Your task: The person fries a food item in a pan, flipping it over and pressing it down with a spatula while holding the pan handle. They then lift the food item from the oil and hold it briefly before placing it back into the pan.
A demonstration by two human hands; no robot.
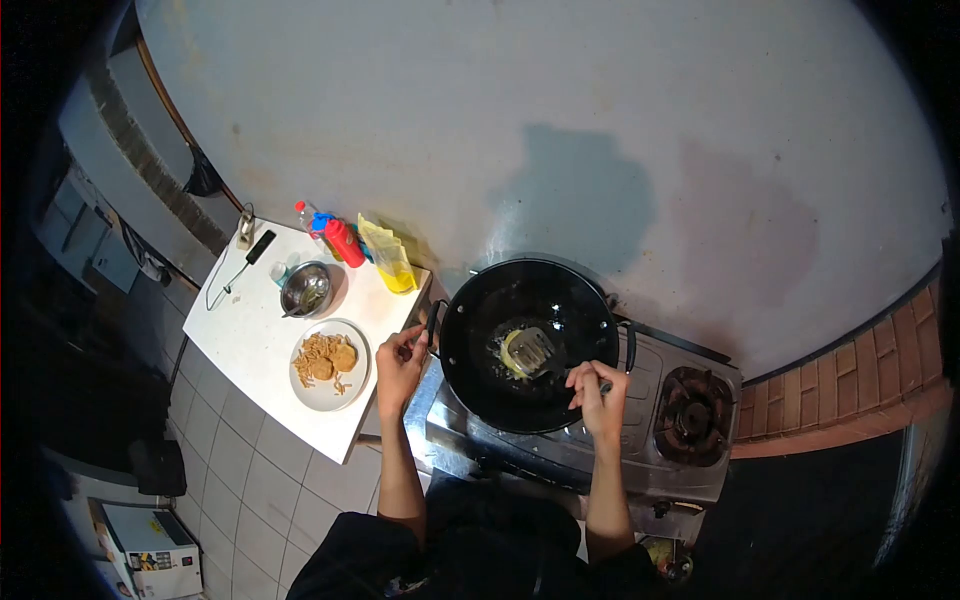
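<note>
A black two-handled wok [480,385] sits on the stove. My left hand [401,368] is at its left loop handle, fingers closed around the lower end. In my right hand [598,398] is the handle of a slotted spatula [532,350], fingers wrapped round it over the wok's right side. The spatula's head lies in the wok on a small yellowish piece of food [512,352], covering part of it. Oil bubbles around that piece.
A white table [240,320] at the left bears a plate [318,402] of fried food, a metal bowl [306,290], a red bottle [345,243], a yellow pouch [392,262] and a phone [261,246]. Right of the wok is a second burner [692,416]. A wall rises behind.
</note>
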